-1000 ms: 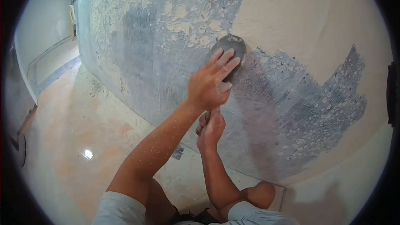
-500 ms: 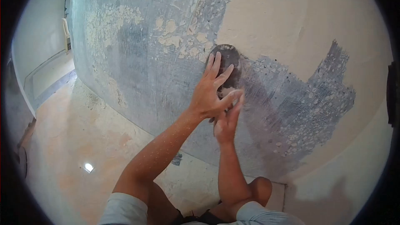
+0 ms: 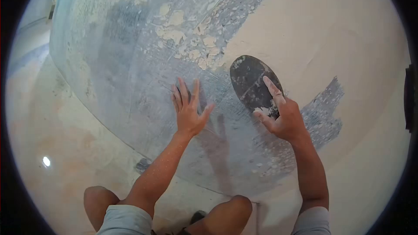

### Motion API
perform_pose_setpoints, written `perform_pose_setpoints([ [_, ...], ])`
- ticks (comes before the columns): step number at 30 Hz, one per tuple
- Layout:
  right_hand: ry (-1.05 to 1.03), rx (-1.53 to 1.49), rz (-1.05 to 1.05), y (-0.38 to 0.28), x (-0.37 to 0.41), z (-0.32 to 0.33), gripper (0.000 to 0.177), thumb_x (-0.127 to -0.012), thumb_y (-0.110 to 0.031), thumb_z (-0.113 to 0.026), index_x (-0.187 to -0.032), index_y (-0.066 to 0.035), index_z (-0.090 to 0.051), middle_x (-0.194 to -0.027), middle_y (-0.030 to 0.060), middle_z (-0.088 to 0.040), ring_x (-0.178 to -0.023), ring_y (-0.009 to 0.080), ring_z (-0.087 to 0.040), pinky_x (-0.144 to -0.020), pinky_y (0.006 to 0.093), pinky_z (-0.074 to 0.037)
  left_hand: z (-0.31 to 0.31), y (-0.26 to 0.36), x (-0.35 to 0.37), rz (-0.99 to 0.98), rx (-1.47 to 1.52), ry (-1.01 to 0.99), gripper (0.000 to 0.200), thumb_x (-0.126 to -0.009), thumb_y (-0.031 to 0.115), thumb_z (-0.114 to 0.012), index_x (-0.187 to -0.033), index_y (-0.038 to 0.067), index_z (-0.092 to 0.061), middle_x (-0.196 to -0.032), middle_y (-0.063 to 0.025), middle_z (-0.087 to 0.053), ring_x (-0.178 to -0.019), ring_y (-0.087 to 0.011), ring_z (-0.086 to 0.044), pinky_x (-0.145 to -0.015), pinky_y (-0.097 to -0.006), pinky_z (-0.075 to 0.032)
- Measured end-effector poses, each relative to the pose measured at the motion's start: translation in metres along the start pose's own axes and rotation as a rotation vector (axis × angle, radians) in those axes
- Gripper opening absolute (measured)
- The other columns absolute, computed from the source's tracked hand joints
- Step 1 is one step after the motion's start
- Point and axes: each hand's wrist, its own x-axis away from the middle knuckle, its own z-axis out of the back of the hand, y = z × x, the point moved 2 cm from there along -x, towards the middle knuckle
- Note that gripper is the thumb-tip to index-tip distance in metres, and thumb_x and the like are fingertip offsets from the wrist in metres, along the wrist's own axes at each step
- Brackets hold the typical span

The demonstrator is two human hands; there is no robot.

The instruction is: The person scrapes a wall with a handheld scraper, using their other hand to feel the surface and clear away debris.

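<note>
My right hand (image 3: pixel 285 115) grips a dark oval trowel-like blade (image 3: pixel 252 80), with one finger stretched along its face and the thumb at its lower edge. The blade lies over the border between the rough grey patch and the smooth cream coating (image 3: pixel 313 30) of the wall. To its left, my left hand (image 3: pixel 189 111) has its fingers spread, close to the grey wall surface (image 3: pixel 130 69), and holds nothing. Whether its fingertips touch the wall I cannot tell. Whitish residue marks the fingers of my right hand.
Flaky cream patches (image 3: pixel 174 32) cover part of the grey wall above my left hand. The stained floor (image 3: pixel 56 126) runs along the wall's lower edge, with a small dark patch (image 3: pixel 143 164) near it. My bent knees are at the bottom.
My hands, close together before, are now apart. The blade has moved right and tilted, with my right hand on it. My left hand has come off it and moved down and left. The view has shifted.
</note>
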Motion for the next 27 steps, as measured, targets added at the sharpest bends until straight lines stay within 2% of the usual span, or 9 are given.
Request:
perform_pose_setpoints([
  [2, 0.089, 0.101, 0.184, 0.002, -0.008, 0.006, 0.097, -0.079, -0.032, -0.087, -0.158, -0.009, -0.035, -0.123, 0.0275, -0.068, -0.102, 0.0453, -0.07, -0.09, 0.0436, -0.056, -0.017, -0.011, 0.016, -0.029, -0.163, -0.012, 0.093, -0.086, 0.066, -0.068, -0.163, 0.03, -0.03, -0.172, -0.0197, -0.002, -0.155, -0.0511, 0.002, -0.117, -0.0731, 0.004],
  [3, 0.09, 0.036, 0.121, 0.0, -0.012, 0.008, 0.099, -0.073, -0.023, -0.091, -0.156, -0.008, -0.039, -0.111, 0.0258, -0.072, -0.094, 0.0411, -0.072, -0.085, 0.039, -0.057, -0.026, -0.016, 0.023, -0.022, -0.151, -0.02, 0.093, -0.086, 0.066, -0.068, -0.163, 0.03, -0.03, -0.172, -0.0197, -0.002, -0.155, -0.0511, 0.002, -0.117, -0.0731, 0.004],
  [8, 0.015, 0.12, 0.036, -0.001, -0.032, 0.008, 0.095, -0.074, -0.023, -0.09, -0.155, -0.011, -0.042, -0.103, 0.0233, -0.074, -0.09, 0.0387, -0.074, -0.082, 0.0381, -0.058, -0.03, -0.008, 0.02, 0.099, -0.125, 0.012, 0.093, -0.086, 0.065, -0.069, -0.163, 0.031, -0.031, -0.173, -0.0169, -0.003, -0.156, -0.0501, 0.003, -0.116, -0.0734, 0.008],
  [10, 0.02, 0.229, 0.139, -0.006, -0.042, 0.002, 0.089, -0.078, -0.033, -0.085, -0.155, -0.018, -0.044, -0.103, 0.026, -0.072, -0.088, 0.0423, -0.071, -0.079, 0.0444, -0.058, -0.031, -0.005, 0.018, 0.123, -0.095, 0.011, 0.093, -0.086, 0.065, -0.069, -0.163, 0.031, -0.03, -0.173, -0.0173, -0.003, -0.155, -0.0509, 0.005, -0.115, -0.074, 0.009],
  [13, -0.059, 0.31, -0.016, -0.032, -0.053, 0.001, 0.085, -0.078, -0.032, -0.084, -0.153, -0.022, -0.047, -0.095, 0.024, -0.073, -0.083, 0.0418, -0.071, -0.077, 0.0453, -0.058, -0.032, 0.007, 0.016, 0.195, -0.041, -0.01, 0.095, -0.087, 0.065, -0.069, -0.164, 0.031, -0.026, -0.172, -0.0198, 0.003, -0.153, -0.0538, 0.01, -0.112, -0.0765, 0.012],
  [14, -0.05, 0.273, 0.018, -0.035, -0.053, 0.005, 0.083, -0.078, -0.032, -0.084, -0.153, -0.021, -0.048, -0.087, 0.0223, -0.073, -0.08, 0.042, -0.071, -0.074, 0.0458, -0.058, -0.032, 0.009, 0.012, 0.226, -0.017, -0.018, 0.097, -0.087, 0.064, -0.069, -0.165, 0.031, -0.023, -0.171, -0.0217, 0.007, -0.152, -0.0558, 0.014, -0.11, -0.0784, 0.013],
  [17, -0.01, 0.202, 0.092, -0.033, -0.049, 0.002, 0.08, -0.079, -0.031, -0.083, -0.152, -0.022, -0.049, -0.087, 0.0222, -0.073, -0.08, 0.0419, -0.071, -0.072, 0.0466, -0.057, -0.034, 0.025, 0.004, 0.325, 0.032, -0.085, 0.101, -0.087, 0.063, -0.07, -0.166, 0.033, -0.015, -0.169, -0.0261, 0.016, -0.149, -0.0591, 0.021, -0.107, -0.0811, 0.014],
  [20, -0.07, 0.309, 0.002, -0.044, -0.053, -0.004, 0.08, -0.08, -0.035, -0.082, -0.152, -0.024, -0.049, -0.085, 0.0215, -0.072, -0.079, 0.041, -0.071, -0.072, 0.0457, -0.057, -0.029, 0.03, 0.001, 0.325, 0.062, -0.115, 0.103, -0.087, 0.062, -0.071, -0.166, 0.034, -0.011, -0.167, -0.0276, 0.022, -0.147, -0.0602, 0.025, -0.105, -0.0821, 0.014],
  [27, -0.079, 0.443, -0.025, -0.046, -0.044, -0.012, 0.08, -0.081, -0.042, -0.08, -0.154, -0.033, -0.047, -0.084, 0.019, -0.072, -0.076, 0.039, -0.071, -0.07, 0.0469, -0.058, -0.029, 0.033, 0.001, 0.347, 0.079, -0.142, 0.101, -0.089, 0.059, -0.07, -0.166, 0.034, -0.011, -0.167, -0.0274, 0.021, -0.147, -0.0603, 0.024, -0.106, -0.0817, 0.013],
])
